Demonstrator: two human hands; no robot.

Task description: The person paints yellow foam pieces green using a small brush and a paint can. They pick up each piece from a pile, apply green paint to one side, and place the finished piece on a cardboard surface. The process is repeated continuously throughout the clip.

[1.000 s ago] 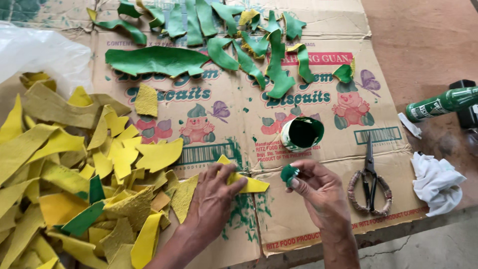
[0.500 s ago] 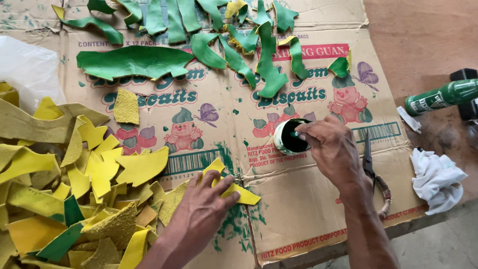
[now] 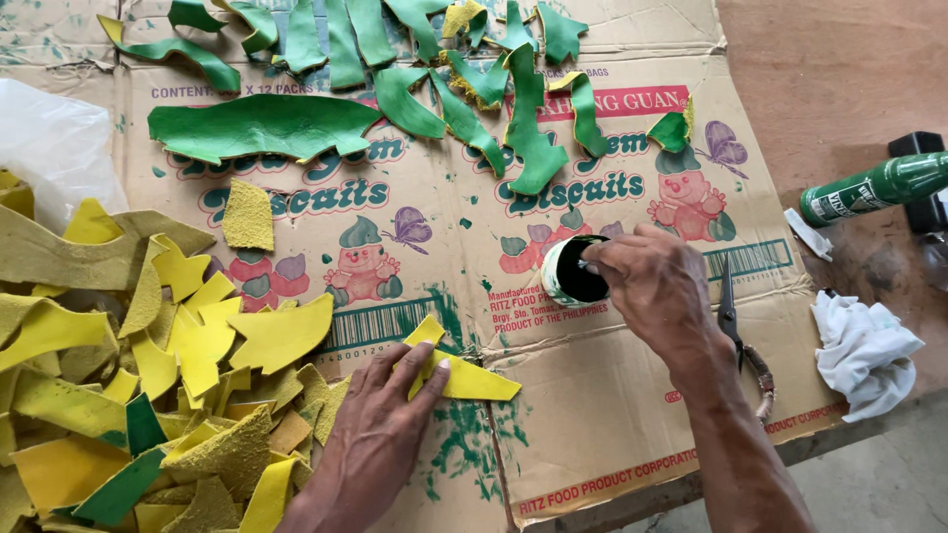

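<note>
Since half a second ago, barely shifted: right hand (image 3: pixel 652 286) with fingertips pinched together, dipped into the small green-paint can (image 3: pixel 571 270) near the cardboard sheet's (image 3: pixel 612 415) middle. Left hand (image 3: pixel 380 439) spread flat, pressing the yellow scrap (image 3: pixel 464 377) toward the cardboard's near edge, beside the yellow pile (image 3: pixel 128 395). Scissors (image 3: pixel 736 331) by the right edge.

Left hand (image 3: pixel 380 434) flat on yellow scrap (image 3: pixel 456 373), pinning it to printed cardboard (image 3: pixel 592 434). Right hand (image 3: pixel 657 286) dips into green paint can (image 3: pixel 571 270). Scissors (image 3: pixel 736 326) just right; yellow pile (image 3: pixel 118 375) left.
</note>
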